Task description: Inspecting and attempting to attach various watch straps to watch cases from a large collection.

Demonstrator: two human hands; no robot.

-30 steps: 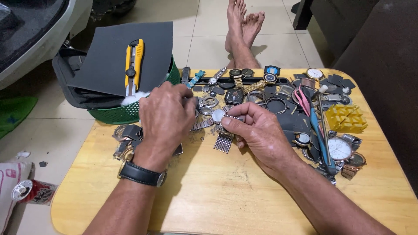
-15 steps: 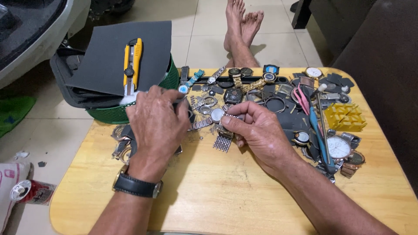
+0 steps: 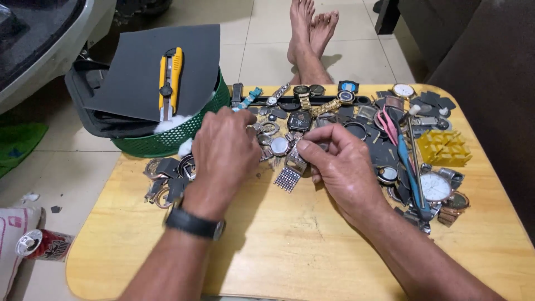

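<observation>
Both hands meet over a silver wristwatch [image 3: 280, 146] with a round pale dial, lying on the wooden table [image 3: 290, 245]. My left hand [image 3: 223, 153], with a black wristwatch on the wrist, pinches the watch at its left side. My right hand [image 3: 340, 164] holds the metal mesh band [image 3: 290, 174] between thumb and fingers; the band's loose end rests on the table. What the left fingertips grip exactly is hidden under the hand.
Several watches, dials and bands lie along the table's far edge [image 3: 312, 103] and right side [image 3: 434, 187]. A yellow plastic block [image 3: 444, 147] sits right. A green basket [image 3: 167, 139] holds a dark sheet with a yellow utility knife [image 3: 170, 81]. Bare feet [image 3: 312, 28] rest beyond the table. A can [image 3: 42, 245] lies on the floor.
My left hand has shifted slightly toward the watch, and both hands stay on it. The camera moved a little; the table items have not moved.
</observation>
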